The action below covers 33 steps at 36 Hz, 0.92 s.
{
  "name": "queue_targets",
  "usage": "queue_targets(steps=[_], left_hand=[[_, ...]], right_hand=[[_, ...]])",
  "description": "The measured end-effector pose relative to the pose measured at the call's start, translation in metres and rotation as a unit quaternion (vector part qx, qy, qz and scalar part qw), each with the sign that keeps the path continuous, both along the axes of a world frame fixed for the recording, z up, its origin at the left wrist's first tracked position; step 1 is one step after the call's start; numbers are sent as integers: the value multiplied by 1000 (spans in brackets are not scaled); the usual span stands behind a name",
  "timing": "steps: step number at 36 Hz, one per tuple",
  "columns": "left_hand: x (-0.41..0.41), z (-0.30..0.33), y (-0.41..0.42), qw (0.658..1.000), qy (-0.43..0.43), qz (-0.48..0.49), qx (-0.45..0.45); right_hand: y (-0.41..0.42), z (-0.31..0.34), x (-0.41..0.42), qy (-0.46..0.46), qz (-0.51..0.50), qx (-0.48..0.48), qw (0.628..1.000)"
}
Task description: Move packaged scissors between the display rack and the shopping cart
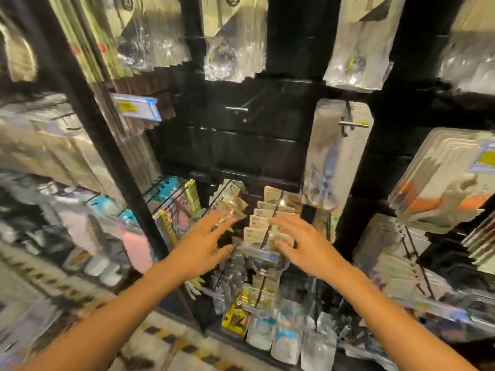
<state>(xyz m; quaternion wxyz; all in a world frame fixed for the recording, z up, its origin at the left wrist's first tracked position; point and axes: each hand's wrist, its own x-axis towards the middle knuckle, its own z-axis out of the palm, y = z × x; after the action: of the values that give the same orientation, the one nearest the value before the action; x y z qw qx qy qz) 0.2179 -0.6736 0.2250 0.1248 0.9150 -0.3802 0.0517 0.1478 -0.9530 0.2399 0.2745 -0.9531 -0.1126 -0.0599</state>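
Black pegboard rack point(267, 145), both hands raised to one hook row of hanging packs.

Clear-plastic scissors pack point(325, 167) hangs on a metal peg point(353, 125), upper right of the hands, touched by neither. Left hand point(206, 242): fingers spread, relaxed, fingertips at a small clear pack point(233, 204); contact uncertain (heavy motion blur). Right hand point(300, 245): fingers extended over a stacked row of carded packs point(261, 223), gripping nothing visible. Dark ring on one right finger. Shopping cart out of frame.
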Motion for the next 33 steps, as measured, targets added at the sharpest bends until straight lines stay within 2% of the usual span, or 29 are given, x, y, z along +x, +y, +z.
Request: queue_targets(steps=[5, 11, 16, 20, 28, 33], left_hand=[[-56, -42, 107, 974, 113, 162, 110], [-152, -69, 221, 929, 183, 314, 73], [-211, -96, 309, 873, 251, 416, 49], [-237, -127, 375, 832, 282, 468, 93], [-265, -162, 474, 818, 255, 513, 43], [-279, -181, 512, 781, 295, 550, 23]], right_hand=[[91, -35, 20, 57, 167, -49, 983], [222, -74, 24, 153, 328, -109, 926], [313, -93, 10, 160, 379, -146, 900], [379, -102, 10, 202, 403, -188, 873], [492, -129, 24, 214, 425, -210, 854], [556, -145, 23, 193, 449, -235, 840]])
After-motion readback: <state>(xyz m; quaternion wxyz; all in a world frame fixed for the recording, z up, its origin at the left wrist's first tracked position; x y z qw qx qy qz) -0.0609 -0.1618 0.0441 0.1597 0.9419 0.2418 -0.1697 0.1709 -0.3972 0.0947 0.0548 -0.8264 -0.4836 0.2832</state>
